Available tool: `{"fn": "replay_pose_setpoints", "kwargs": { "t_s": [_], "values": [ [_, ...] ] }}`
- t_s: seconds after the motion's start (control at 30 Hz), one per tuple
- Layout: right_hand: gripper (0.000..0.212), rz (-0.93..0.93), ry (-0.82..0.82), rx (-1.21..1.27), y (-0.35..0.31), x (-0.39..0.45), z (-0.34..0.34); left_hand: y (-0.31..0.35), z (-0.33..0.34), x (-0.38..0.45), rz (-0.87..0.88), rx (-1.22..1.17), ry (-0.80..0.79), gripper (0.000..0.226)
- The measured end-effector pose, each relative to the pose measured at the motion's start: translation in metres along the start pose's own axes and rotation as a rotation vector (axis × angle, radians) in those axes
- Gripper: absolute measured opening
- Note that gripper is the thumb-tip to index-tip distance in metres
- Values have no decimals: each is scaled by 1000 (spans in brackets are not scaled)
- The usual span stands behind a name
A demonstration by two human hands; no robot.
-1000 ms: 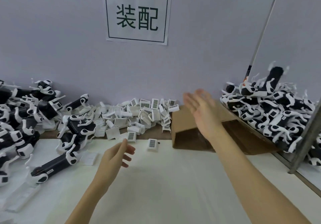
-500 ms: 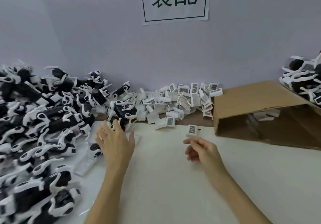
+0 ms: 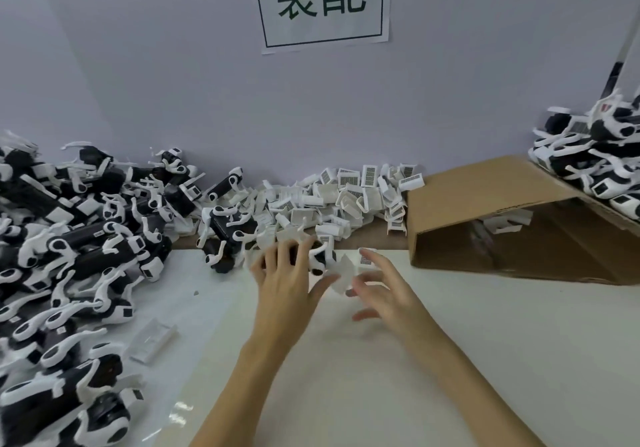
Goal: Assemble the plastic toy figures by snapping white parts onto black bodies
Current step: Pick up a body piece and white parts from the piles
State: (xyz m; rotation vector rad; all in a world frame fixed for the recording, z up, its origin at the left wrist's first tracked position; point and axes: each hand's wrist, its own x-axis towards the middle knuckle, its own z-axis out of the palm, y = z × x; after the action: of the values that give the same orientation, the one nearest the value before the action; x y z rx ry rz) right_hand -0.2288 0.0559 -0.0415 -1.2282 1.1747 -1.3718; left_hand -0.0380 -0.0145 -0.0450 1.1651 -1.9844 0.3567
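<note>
Right, from the head view: the left hand (image 3: 289, 282) lay over a black-and-white toy figure (image 3: 320, 261) at the table's far edge, fingers curled round its body. The right hand (image 3: 382, 289) hovered just beside it, fingers spread and loosely bent, with a white part (image 3: 341, 276) between the two hands; whether those fingers actually pinched it could not be told through the blur. A small barcoded piece (image 3: 366, 258) sat just past the right fingertips. Crowding the left was a heap of figures (image 3: 79, 238); loose white parts (image 3: 346, 197) banked against the wall, and a tipped cardboard box (image 3: 502, 218) closed off the right, more figures (image 3: 595, 169) stacked above it. A wall sign (image 3: 322, 3) read "装配".
</note>
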Motion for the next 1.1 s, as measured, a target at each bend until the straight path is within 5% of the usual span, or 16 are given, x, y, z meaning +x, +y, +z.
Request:
{"fn": "replay_pose_setpoints", "kwargs": {
  "t_s": [0.13,0.43,0.53,0.67,0.77,0.9,0.97,1.1],
  "values": [
    [59,-76,18,-283,3,-4,-4,29,7,-9,115,-2,-140,63],
    [59,-48,1,-261,11,0,-5,36,6,-17,156,-235,-207,51],
    [43,-96,110,-255,5,1,-5,32,3,-13,174,-355,-183,69],
    [37,-87,177,8,-3,5,-17,16,-2,-4,217,-193,26,85],
    [56,-45,155,121,-9,1,-23,10,-6,1,4,-469,22,91],
    [55,-38,145,112,-11,0,-19,6,-10,4,-442,-1000,-365,87],
    [55,-39,139,80,-12,0,-18,3,-7,6,-518,-1160,-526,85],
    [61,-59,77,-23,-17,-4,-21,3,-5,4,-576,-1295,-464,89]
  ]
}}
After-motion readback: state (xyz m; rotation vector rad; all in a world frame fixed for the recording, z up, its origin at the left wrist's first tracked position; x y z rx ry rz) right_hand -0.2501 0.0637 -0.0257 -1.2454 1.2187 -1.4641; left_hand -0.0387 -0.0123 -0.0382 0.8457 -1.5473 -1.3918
